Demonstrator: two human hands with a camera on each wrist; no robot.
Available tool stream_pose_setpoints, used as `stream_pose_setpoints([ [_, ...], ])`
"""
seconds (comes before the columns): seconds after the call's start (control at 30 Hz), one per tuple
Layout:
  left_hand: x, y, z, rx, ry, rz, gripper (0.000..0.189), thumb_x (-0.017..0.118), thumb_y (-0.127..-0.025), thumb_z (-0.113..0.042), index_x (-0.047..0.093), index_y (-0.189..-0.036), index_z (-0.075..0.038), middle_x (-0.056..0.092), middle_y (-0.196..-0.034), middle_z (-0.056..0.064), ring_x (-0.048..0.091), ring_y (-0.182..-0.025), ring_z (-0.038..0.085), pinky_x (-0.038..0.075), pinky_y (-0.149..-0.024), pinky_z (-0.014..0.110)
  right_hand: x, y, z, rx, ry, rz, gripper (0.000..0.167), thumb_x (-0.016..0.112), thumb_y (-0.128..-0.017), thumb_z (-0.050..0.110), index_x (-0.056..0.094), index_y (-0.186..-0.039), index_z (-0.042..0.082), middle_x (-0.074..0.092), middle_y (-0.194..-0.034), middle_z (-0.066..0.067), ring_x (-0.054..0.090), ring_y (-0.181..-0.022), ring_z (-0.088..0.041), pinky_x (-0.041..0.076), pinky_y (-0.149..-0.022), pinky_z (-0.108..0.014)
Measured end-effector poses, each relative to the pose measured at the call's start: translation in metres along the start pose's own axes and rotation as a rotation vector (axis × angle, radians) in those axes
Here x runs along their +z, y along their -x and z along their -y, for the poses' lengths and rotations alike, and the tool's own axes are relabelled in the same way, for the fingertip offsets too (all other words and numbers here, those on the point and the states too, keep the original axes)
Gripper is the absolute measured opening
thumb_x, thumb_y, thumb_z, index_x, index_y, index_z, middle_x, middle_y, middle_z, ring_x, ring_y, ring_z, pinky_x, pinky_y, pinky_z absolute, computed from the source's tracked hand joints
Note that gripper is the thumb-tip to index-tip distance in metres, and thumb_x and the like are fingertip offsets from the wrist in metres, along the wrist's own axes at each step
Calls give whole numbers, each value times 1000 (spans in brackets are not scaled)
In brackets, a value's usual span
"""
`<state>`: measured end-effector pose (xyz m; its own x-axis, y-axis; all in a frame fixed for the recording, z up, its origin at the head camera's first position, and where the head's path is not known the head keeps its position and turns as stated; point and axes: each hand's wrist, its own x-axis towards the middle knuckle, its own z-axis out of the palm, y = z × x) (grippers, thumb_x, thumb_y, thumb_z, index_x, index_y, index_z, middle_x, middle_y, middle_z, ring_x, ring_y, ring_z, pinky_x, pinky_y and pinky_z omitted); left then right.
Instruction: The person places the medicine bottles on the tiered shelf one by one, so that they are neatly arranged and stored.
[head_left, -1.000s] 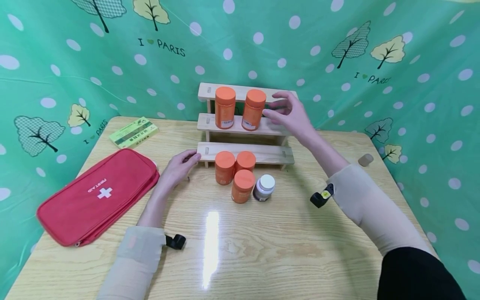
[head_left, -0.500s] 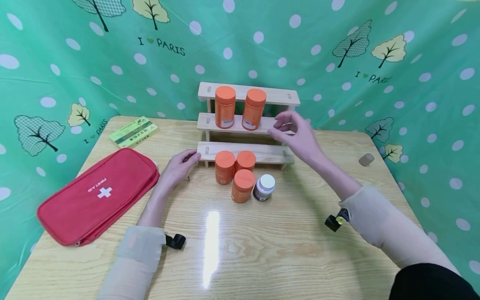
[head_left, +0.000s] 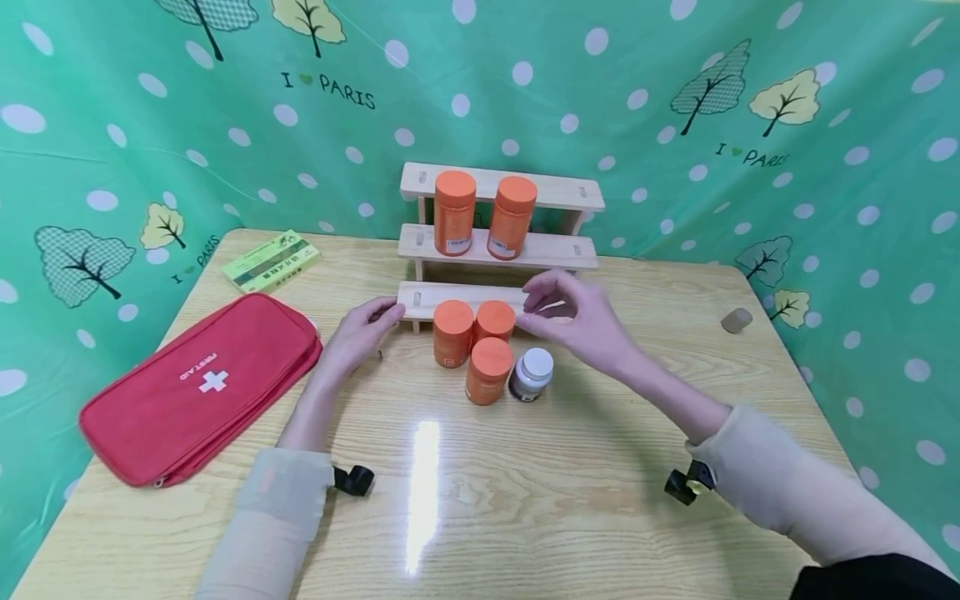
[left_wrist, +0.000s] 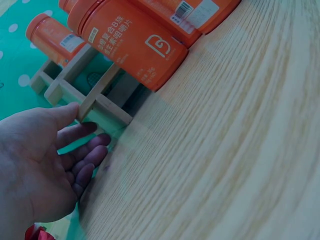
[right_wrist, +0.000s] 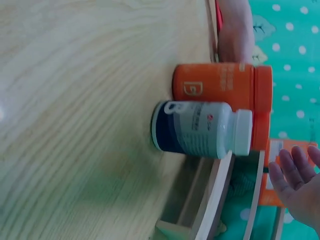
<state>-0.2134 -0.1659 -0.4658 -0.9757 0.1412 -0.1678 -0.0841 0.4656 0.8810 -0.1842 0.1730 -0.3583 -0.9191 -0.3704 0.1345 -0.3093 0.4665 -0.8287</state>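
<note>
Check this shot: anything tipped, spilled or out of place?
No spill shows; the orange bottles and white bottle stand upright. One oddity: a small brownish cylinder sits alone at the table's right, away from the bottles; can't tell what it is.

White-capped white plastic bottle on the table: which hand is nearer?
The right hand, just beyond the bottle and slightly right; the left hand is farther, left of it at the pale wooden rack.

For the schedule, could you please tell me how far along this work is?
Looks done: two orange cylindrical bottles on the pale wooden rack.
In hand: no bottle; the left hand touches the rack, the right hand hovers near its lowest tier.
Perhaps left: three similar orange bottles and one white-capped cylindrical bottle before the rack.
</note>
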Motion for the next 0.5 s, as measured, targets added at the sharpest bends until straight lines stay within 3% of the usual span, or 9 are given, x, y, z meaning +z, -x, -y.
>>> stream_pose_setpoints([
  [0.27,0,1,-1,-5,-8,-7,64,51,-106,-50,47,-154,-9,49,-158,19,40,-150,37,31,-126,53,17,14,1,-106,111,70,40,86,-86,25,71,-120,9,74,-113,-5,69,-105,-24,57,-99,-49],
  [0.5,0,0,-1,-2,-5,-7,64,51,-106,-50,46,-154,-8,48,-157,19,40,-151,37,30,-127,53,28,23,4,-57,323,101,54,88,-79,45,70,-123,19,72,-117,4,69,-112,-18,57,-101,-45],
])
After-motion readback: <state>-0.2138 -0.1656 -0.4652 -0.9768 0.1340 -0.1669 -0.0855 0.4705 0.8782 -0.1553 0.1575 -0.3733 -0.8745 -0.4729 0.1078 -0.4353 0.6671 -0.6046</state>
